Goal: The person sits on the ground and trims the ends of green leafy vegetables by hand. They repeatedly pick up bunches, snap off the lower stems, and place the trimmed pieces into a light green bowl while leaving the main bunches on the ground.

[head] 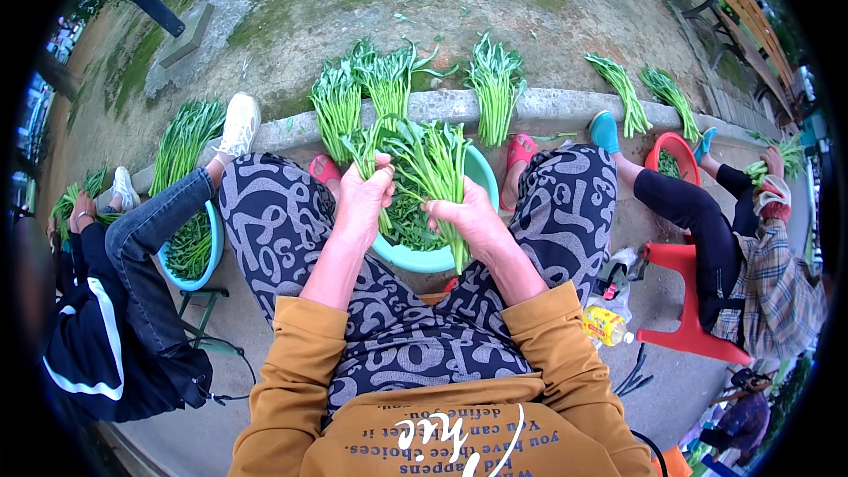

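My left hand (363, 202) grips a small bunch of leafy green stems (364, 149), which look like water spinach. In my right hand (467, 215) is a larger bunch of the same greens (440, 165), its cut ends angled down toward my lap. Both hands are above a turquoise plastic basin (424, 262) between my knees. Loose leaves and short stems (407, 222) lie in the basin, partly hidden by my hands and the bunches.
Bundles of greens (493, 93) lean on the concrete kerb (434, 105) ahead. A person with another basin (217, 245) sits at left. On the right, a person sits on a red plastic stool (686, 291) beside a red basin (686, 149). A bottle (606, 326) lies near my right thigh.
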### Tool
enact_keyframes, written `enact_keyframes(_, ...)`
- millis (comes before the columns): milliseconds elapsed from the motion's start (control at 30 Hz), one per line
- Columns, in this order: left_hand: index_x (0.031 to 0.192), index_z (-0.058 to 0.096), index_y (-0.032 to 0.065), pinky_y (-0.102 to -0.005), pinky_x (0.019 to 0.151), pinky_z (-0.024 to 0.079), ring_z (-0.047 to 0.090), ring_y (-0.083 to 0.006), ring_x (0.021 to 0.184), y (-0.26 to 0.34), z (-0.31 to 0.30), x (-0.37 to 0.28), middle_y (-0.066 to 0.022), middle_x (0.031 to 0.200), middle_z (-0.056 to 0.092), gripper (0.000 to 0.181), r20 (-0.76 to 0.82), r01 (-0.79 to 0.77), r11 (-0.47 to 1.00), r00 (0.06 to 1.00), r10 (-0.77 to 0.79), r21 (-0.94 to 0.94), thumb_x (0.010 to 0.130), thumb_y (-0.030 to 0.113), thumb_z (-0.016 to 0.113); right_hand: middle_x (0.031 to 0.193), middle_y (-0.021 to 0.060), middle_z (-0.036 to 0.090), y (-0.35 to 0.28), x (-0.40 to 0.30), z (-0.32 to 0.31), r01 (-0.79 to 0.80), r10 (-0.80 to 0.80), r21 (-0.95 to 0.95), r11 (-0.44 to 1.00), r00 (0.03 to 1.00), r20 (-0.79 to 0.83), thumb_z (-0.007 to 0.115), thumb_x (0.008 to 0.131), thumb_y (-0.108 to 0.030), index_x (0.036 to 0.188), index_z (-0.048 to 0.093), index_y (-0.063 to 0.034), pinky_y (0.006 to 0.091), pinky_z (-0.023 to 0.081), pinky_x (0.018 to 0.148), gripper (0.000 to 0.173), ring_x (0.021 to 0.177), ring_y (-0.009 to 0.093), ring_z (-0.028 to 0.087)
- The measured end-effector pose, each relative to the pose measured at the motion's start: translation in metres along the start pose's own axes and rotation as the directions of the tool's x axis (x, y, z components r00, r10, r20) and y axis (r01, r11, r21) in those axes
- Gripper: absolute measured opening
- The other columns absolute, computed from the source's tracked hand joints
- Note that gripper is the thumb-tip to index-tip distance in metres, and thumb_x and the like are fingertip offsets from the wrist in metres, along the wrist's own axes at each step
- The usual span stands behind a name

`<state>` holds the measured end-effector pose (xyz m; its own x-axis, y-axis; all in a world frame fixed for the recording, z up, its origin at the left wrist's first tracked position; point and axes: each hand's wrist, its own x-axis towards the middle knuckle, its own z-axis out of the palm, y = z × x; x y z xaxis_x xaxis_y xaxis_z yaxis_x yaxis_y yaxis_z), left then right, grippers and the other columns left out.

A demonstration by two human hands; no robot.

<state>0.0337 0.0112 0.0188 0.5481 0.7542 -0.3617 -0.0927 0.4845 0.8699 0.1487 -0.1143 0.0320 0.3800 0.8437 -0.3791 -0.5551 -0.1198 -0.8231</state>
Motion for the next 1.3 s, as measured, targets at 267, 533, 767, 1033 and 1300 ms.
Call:
enact_keyframes(267,0.114,0.054,-0.0024,-0.0308,0.069,0.047,0.054,-0.0172,0.079,-0.002,-0.009,0.004,-0.0053,0.091,0.054,0.031,0.153,0.313,0.899,0.948,-0.278,-0.307,0.085,0.007,0.051,0.085,0.0059,0.060,-0.007,0.005,-0.007,0.247,-0.201,0.179,0.952,0.949,-0.243,0.064,0.078,-0.003,0.100,0.052,-0.0033,0.0242,0.049,0.055,0.025,0.064,0.012,0.058)
enact_keyframes(533,0.113,0.056,0.0010,-0.0318,0.078,0.050,0.058,-0.0157,0.087,0.000,0.000,-0.006,-0.0073,0.098,0.060,0.029,0.322,0.310,0.946,0.909,-0.265,-0.095,0.086,0.010,0.060,0.085,0.0051,0.059,0.002,0.007,-0.007,0.179,-0.162,0.110,0.978,0.975,-0.153,0.064,0.077,-0.001,0.101,0.050,-0.0036,0.0244,0.048,0.056,0.028,0.065,0.011,0.058)
enact_keyframes(767,0.109,0.055,0.0013,-0.0334,0.084,0.051,0.060,-0.0190,0.092,0.002,0.004,-0.008,-0.0082,0.101,0.060,0.025,0.360,0.327,0.938,0.894,-0.267,-0.115,0.085,0.005,0.061,0.093,0.0042,0.061,0.006,0.006,-0.006,0.214,-0.215,-0.051,0.975,0.976,-0.012,0.066,0.077,-0.001,0.108,0.050,-0.0022,0.0243,0.049,0.070,0.035,0.078,0.011,0.059)
enact_keyframes(1033,0.112,0.054,0.0000,-0.0342,0.084,0.051,0.061,-0.0192,0.092,0.003,0.006,-0.010,-0.0088,0.101,0.060,0.029,0.363,0.310,0.947,0.895,-0.261,-0.085,0.085,0.007,0.061,0.106,0.0050,0.061,0.005,0.004,0.000,0.276,-0.276,-0.126,0.953,0.961,0.013,0.065,0.078,-0.003,0.116,0.050,-0.0024,0.0263,0.048,0.079,0.040,0.092,0.012,0.058)
enact_keyframes(1300,0.115,0.053,0.0017,-0.0336,0.079,0.051,0.059,-0.0184,0.086,-0.002,-0.002,-0.002,-0.0069,0.094,0.058,0.029,0.254,0.268,0.939,0.944,-0.212,-0.214,0.088,0.011,0.059,0.083,0.0061,0.061,0.004,0.006,-0.006,0.212,-0.203,0.043,0.976,0.968,-0.147,0.061,0.077,0.000,0.104,0.048,-0.0021,0.0243,0.049,0.057,0.030,0.067,0.012,0.061)
